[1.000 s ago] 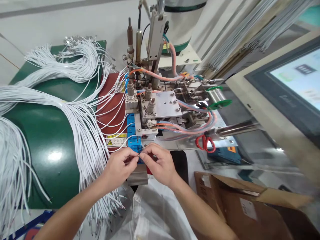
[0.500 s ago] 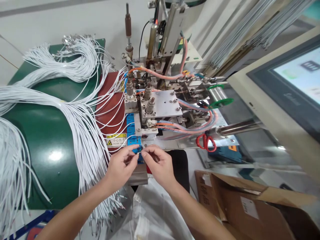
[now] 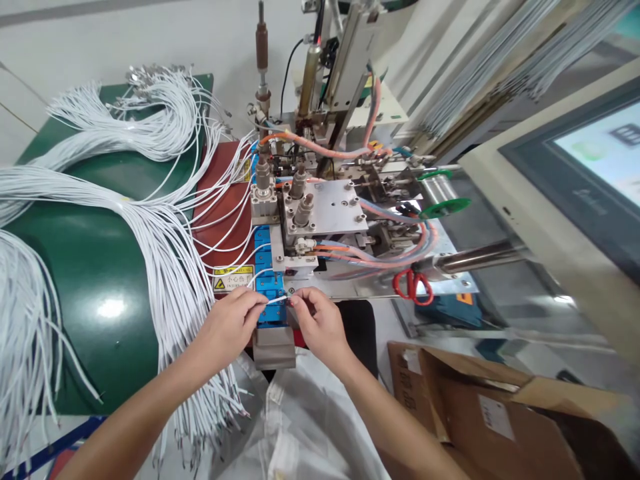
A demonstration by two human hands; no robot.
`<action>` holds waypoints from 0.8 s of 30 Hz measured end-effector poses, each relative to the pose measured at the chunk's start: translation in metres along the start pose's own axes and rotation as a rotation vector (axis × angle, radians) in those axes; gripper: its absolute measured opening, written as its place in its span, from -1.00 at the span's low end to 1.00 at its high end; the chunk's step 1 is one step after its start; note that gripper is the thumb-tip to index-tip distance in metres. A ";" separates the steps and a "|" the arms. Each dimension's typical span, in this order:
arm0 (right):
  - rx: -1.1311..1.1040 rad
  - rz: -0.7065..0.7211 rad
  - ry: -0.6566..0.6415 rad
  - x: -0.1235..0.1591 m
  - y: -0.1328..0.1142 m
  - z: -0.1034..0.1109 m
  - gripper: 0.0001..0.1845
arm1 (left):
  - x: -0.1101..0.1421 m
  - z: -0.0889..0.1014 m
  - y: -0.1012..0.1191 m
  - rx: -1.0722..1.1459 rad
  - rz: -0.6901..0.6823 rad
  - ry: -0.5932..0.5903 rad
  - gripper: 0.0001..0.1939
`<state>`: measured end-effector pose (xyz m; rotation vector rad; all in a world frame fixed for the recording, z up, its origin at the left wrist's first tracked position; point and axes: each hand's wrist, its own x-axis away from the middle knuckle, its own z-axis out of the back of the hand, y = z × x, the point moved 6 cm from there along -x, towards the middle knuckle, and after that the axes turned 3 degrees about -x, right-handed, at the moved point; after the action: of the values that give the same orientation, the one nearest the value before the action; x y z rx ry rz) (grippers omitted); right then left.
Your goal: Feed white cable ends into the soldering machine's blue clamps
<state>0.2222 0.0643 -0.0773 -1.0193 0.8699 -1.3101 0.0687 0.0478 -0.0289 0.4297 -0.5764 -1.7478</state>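
Note:
My left hand (image 3: pixel 231 325) is closed in a pinch around a white cable (image 3: pixel 276 301), whose short end sticks out to the right of the fingertips. My right hand (image 3: pixel 320 321) pinches at the tip of that end, where thin wires seem to fan out; they are too small to make out clearly. Both hands are just over the front of a row of blue clamp blocks (image 3: pixel 271 315) along the machine's edge. Further back, other white cables run into these blocks from the left.
Bundles of white cables (image 3: pixel 165 267) lie across a green table (image 3: pixel 100 360) to the left. The soldering machine (image 3: pixel 330 207) stands ahead, with a solder wire spool (image 3: pixel 440 193) and red-handled scissors (image 3: pixel 413 287). At right are a screen (image 3: pixel 600 147) and cardboard box (image 3: pixel 530 427).
My left hand has drawn back a little to the left, and its fingers have closed further. More white cable now shows between the hands. The right hand has barely moved.

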 end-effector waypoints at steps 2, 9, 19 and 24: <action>0.018 -0.015 -0.013 0.000 0.003 -0.002 -0.80 | -0.001 -0.002 -0.004 -0.027 -0.011 0.018 -0.83; 0.040 -0.057 -0.073 -0.006 0.007 -0.009 -0.83 | -0.006 -0.008 -0.006 -0.131 0.027 0.023 -0.84; 0.211 0.070 -0.132 -0.016 0.002 -0.004 -0.72 | -0.008 -0.009 -0.002 -0.177 0.052 -0.010 -0.81; 0.257 0.140 -0.017 -0.015 0.008 -0.017 -0.61 | -0.008 -0.010 -0.001 -0.195 0.034 0.001 -0.80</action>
<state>0.2072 0.0778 -0.0910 -0.7544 0.7249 -1.2550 0.0754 0.0538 -0.0377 0.2822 -0.4053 -1.7523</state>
